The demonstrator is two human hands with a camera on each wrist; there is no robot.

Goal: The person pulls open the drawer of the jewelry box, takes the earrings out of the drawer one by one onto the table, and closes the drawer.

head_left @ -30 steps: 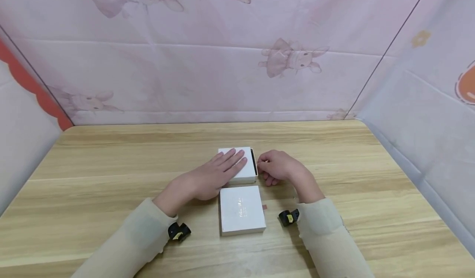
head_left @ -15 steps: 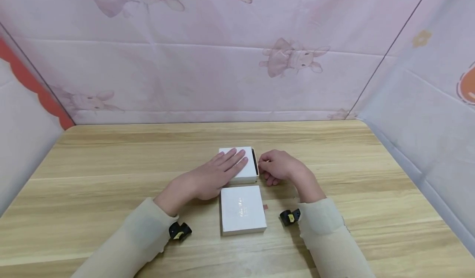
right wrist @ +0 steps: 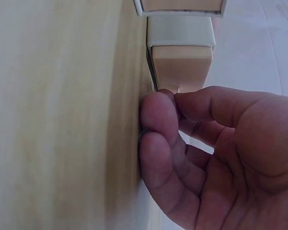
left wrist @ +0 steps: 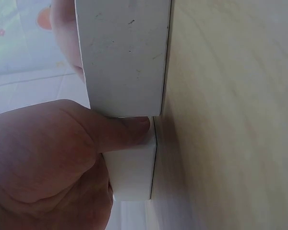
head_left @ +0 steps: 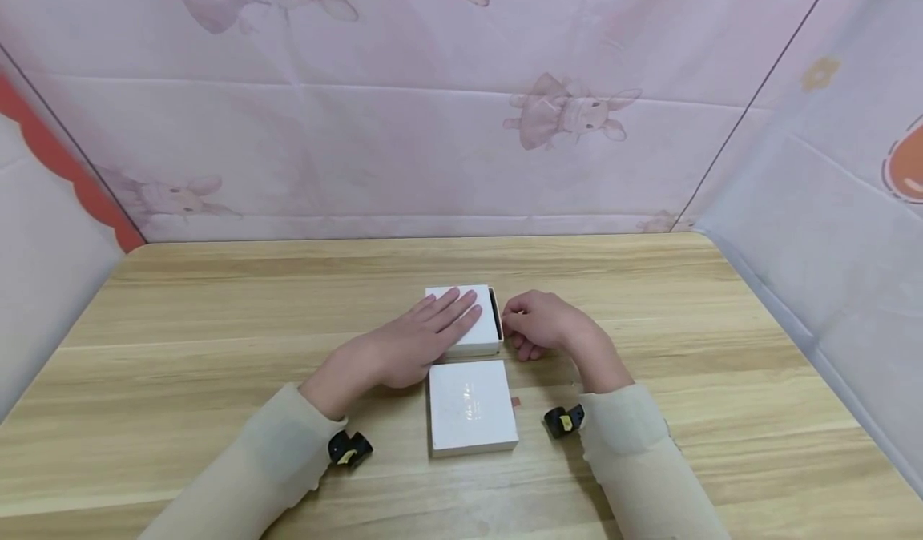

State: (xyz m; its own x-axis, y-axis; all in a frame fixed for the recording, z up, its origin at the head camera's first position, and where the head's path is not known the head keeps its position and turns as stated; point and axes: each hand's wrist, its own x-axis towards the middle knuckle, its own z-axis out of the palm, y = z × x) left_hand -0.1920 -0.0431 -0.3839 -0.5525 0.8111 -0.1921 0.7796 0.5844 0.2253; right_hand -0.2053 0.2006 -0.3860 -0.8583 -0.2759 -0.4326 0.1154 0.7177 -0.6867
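Note:
A white drawer-style box (head_left: 469, 333) lies on the wooden table, its inner drawer (right wrist: 182, 62) out a little on the right, leaving a dark gap. My left hand (head_left: 407, 346) rests on its top with straight, spread fingers. In the left wrist view the left thumb (left wrist: 127, 129) lies against the box's near side. My right hand (head_left: 544, 322) is at the drawer end; its thumb and index finger pinch a small pull tab (right wrist: 179, 88), mostly hidden by the fingertips. Just nearer lies a second white box (head_left: 472, 412) with gold lettering.
From the second box's right side sticks a pinkish ribbon tab (head_left: 515, 401). Light wood table (head_left: 238, 308) surrounds both boxes. A pink rabbit-print cloth (head_left: 375, 147) hangs behind the table. Black wrist-camera mounts (head_left: 564, 422) sit at both cuffs.
Almost nothing moves. Both hands and boxes shift very slightly right in the head view over the first half second, along with the background, and then keep their places.

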